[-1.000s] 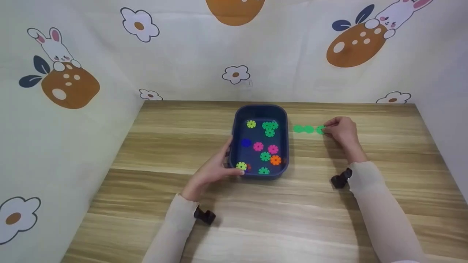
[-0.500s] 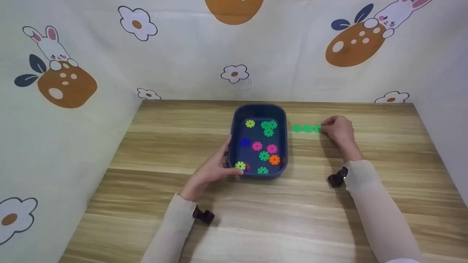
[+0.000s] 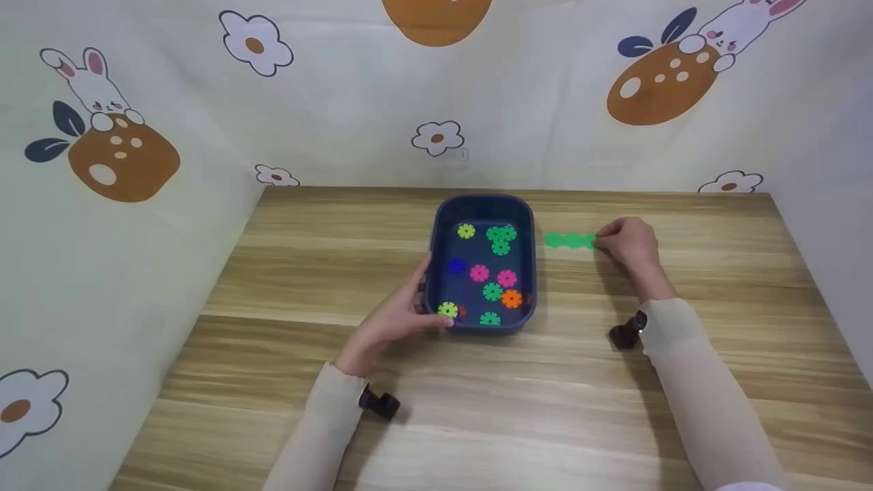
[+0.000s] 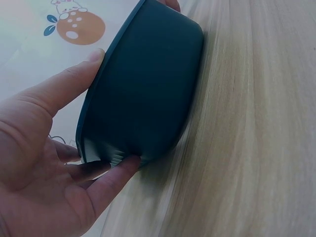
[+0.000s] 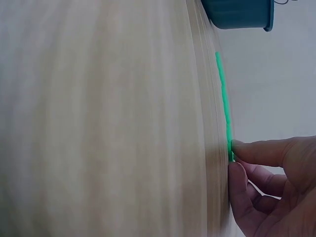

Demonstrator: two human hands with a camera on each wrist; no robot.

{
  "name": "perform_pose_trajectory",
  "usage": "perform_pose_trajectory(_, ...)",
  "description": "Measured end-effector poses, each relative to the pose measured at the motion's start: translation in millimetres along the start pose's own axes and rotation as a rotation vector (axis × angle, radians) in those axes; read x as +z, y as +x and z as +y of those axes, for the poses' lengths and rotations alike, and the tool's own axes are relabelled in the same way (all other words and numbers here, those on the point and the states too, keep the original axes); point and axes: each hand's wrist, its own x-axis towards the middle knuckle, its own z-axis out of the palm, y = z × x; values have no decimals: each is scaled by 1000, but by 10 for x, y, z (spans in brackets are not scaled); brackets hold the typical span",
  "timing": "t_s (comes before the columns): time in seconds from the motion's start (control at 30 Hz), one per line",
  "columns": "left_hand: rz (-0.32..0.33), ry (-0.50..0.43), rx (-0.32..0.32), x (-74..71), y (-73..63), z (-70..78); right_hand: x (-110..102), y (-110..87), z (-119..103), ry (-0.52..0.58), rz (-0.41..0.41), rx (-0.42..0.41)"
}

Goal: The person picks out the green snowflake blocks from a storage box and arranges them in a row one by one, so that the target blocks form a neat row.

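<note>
My left hand (image 3: pixel 392 320) grips a dark blue plastic bin (image 3: pixel 481 328) at its near left corner. In the left wrist view, the thumb lies on the rim and the fingers (image 4: pixel 116 182) are against the outer side. Right of the bin, a row of green snowflake discs (image 3: pixel 565 240) lies flat on the table. My right hand (image 3: pixel 631 245) pinches the right end of this row between thumb and fingertips, which partly hide the end disc. Edge-on in the right wrist view, the green row (image 5: pixel 224 101) looks like a thin continuous strip touching the tabletop.
Inside the bin are loose discs: several green (image 3: pixel 492 292), two pink (image 3: pixel 479 273), two yellow (image 3: pixel 466 231), one orange (image 3: pixel 511 299), one blue (image 3: pixel 456 266) and something red. A patterned cloth (image 3: pixel 354 102) stands behind the wooden table (image 3: pixel 307 273).
My right hand has shifted slightly left, bringing its green disc against the other green ones, so the gap in the row is gone. The left hand keeps its grip on the bin.
</note>
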Motion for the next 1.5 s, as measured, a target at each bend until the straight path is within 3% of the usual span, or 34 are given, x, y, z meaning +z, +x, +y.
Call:
perform_pose_trajectory(0.27, 20, 46, 14, -1, -2, -10, -11, -47, -22, 112, 25, 11)
perform_pose_trajectory(0.47, 15, 36, 16, 0, 7, -9, -2, -139, -193, 182, 46, -33)
perform_pose_trajectory(0.97, 7, 20, 26, -6, 4, -7, 155, -405, -714, 314, -44, -222)
perform_pose_trajectory(1.5, 27, 23, -18, -1, -22, 3, 491, -731, -1122, 308, -232, -339)
